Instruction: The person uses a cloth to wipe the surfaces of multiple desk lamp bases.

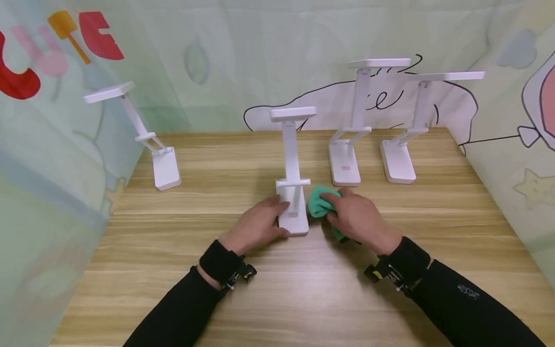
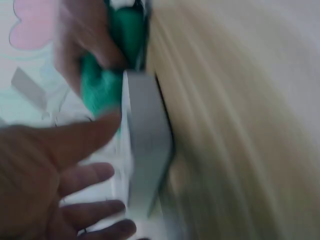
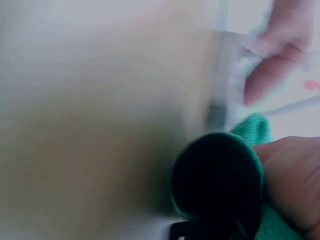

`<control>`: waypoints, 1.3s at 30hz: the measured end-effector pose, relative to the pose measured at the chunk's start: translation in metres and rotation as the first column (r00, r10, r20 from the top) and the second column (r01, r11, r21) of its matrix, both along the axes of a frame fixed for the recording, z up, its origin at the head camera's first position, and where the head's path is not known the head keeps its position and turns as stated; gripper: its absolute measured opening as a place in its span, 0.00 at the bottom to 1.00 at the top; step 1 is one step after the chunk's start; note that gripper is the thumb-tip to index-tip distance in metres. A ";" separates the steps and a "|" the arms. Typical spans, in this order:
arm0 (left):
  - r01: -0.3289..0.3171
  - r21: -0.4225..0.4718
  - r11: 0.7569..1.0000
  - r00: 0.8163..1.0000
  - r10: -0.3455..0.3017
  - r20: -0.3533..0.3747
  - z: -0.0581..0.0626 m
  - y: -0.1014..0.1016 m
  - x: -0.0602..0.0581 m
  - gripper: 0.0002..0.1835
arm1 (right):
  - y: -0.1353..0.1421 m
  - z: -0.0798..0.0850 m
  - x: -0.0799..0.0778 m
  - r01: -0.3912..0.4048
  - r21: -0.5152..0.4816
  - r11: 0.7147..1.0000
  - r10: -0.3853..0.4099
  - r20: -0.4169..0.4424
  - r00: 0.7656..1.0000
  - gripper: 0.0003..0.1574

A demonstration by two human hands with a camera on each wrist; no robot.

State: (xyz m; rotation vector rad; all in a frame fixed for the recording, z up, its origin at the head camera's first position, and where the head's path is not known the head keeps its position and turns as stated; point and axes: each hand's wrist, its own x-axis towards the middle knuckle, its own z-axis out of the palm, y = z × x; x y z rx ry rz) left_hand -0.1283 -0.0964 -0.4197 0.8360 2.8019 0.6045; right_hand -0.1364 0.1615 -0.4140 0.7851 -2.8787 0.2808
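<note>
Three lamps (image 1: pixel 341 161) stand farther back, wiped or not unclear; fourth lamp (image 1: pixel 297 223) nearer on desk (image 1: pixel 303 294), wiping apparently unfinished, left hand (image 1: pixel 259 220) touching it with extended fingers, right hand (image 1: pixel 361 218) gripping green cloth (image 1: pixel 319 202) alongside.

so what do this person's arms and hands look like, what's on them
The left hand and right hand are ungloved. Both sleeves are black; the right has a small grey marking. Wide black wristbands carry small dark devices, the right one showing a yellow patch.
</note>
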 end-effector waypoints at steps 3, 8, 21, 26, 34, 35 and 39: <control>0.036 -0.006 0.999 0.999 -0.036 0.022 -0.002 -0.008 -0.002 0.41 | -0.015 0.017 -0.003 -0.061 -0.018 0.998 0.061 0.012 0.998 0.30; 0.091 0.023 0.996 0.996 -0.092 0.017 -0.003 -0.011 -0.004 0.27 | -0.051 0.014 -0.009 -0.204 -0.027 0.979 0.204 -0.004 0.979 0.30; 0.142 0.000 0.990 0.990 -0.142 0.017 -0.004 -0.012 -0.007 0.36 | -0.065 -0.004 -0.025 -0.063 0.121 0.991 0.080 -0.142 0.987 0.26; 0.145 -0.023 0.989 0.989 -0.144 0.038 -0.006 -0.012 -0.008 0.39 | -0.057 0.007 -0.014 0.040 0.218 0.975 -0.017 -0.107 0.994 0.16; 0.129 -0.028 0.991 0.991 -0.128 0.041 -0.004 -0.012 -0.009 0.31 | -0.058 0.008 -0.011 -0.065 0.119 0.991 0.077 -0.097 0.992 0.27; 0.130 -0.022 0.991 0.991 -0.129 0.043 -0.003 -0.012 -0.009 0.30 | -0.059 0.005 -0.014 -0.086 0.099 0.991 0.096 -0.095 0.991 0.29; 0.146 -0.023 0.989 0.988 -0.145 0.055 -0.003 -0.011 -0.009 0.35 | -0.056 -0.002 -0.024 -0.073 0.090 0.993 0.079 -0.065 0.995 0.30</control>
